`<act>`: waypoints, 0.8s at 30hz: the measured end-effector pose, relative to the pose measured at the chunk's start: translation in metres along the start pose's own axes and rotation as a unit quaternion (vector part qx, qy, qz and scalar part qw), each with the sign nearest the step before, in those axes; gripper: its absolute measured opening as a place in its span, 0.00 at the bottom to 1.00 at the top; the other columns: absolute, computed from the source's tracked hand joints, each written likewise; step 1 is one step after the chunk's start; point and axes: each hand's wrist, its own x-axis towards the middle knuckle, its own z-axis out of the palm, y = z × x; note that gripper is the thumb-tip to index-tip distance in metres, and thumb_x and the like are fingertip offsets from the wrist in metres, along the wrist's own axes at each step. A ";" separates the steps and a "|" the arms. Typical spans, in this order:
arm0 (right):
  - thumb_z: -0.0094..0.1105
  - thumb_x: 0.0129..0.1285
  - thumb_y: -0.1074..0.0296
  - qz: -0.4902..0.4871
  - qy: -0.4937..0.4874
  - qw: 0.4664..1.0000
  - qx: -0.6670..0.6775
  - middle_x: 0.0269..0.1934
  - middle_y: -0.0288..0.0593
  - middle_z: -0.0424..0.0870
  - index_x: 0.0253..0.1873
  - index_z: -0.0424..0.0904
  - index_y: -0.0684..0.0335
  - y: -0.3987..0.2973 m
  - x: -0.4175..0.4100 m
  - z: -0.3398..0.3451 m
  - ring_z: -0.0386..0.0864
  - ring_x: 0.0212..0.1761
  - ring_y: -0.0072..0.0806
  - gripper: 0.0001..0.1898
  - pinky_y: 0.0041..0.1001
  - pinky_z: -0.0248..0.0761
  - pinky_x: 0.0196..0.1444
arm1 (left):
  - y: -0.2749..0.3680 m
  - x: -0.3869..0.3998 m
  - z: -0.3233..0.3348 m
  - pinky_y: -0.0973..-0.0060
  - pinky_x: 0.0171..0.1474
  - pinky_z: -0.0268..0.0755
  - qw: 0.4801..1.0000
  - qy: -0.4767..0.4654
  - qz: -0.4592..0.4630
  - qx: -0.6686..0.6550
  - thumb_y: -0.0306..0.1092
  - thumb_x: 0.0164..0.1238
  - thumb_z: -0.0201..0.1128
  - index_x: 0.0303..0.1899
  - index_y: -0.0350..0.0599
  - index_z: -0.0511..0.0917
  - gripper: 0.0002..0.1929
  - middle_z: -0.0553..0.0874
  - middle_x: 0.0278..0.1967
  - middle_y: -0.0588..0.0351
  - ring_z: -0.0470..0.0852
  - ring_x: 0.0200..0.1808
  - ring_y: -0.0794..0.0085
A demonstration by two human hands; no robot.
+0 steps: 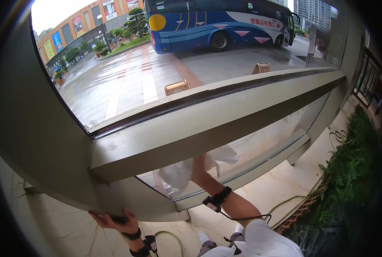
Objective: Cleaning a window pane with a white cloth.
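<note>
My right hand (200, 160) is raised to the lower glass pane (252, 154), just under the wide metal crossbar (210, 128), with a thin whitish cloth (178, 176) bunched and spread around it. The crossbar's edge hides the fingertips, and the cloth is blurred. Lower left, my left hand (117, 222) rests at the bottom edge of the broad metal column (49, 135), its fingers apart around a dark object (118, 219) that I cannot make out. Both wrists wear black straps with small cabled devices.
A green hose (287, 200) runs over the stone floor (255, 189), beside leafy plants (348, 167) and a low brown lattice fence (301, 208) on the right. Through the upper pane show a blue coach (191, 32) and two small floor signs (176, 87). A metal sill (258, 172) borders the lower pane.
</note>
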 end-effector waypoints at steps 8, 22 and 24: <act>0.54 0.61 0.73 0.388 0.296 0.869 -0.074 0.44 0.60 0.76 0.49 0.65 0.77 0.184 0.038 -0.165 0.75 0.45 0.43 0.15 0.32 0.67 0.49 | -0.005 -0.005 -0.007 0.46 0.63 0.50 0.999 -0.009 -0.008 0.047 0.48 0.65 0.52 0.67 0.51 0.52 0.32 0.48 0.67 0.35 0.49 0.68 0.42; 0.52 0.62 0.60 0.044 0.001 0.997 -0.066 0.64 0.53 0.59 0.65 0.53 0.65 -0.032 -0.014 0.054 0.56 0.66 0.45 0.31 0.43 0.46 0.66 | -0.002 -0.007 0.001 0.50 0.52 0.66 0.997 0.048 -0.037 -0.048 0.33 0.40 0.64 0.48 0.61 0.75 0.25 0.62 0.60 0.45 0.64 0.58 0.39; 0.51 0.60 0.52 0.002 -0.050 0.997 -0.058 0.62 0.51 0.63 0.62 0.63 0.61 -0.103 0.009 0.065 0.59 0.64 0.46 0.28 0.48 0.49 0.62 | 0.000 -0.004 0.000 0.53 0.50 0.70 0.997 0.034 -0.020 -0.072 0.33 0.40 0.66 0.46 0.63 0.76 0.24 0.63 0.60 0.47 0.66 0.57 0.40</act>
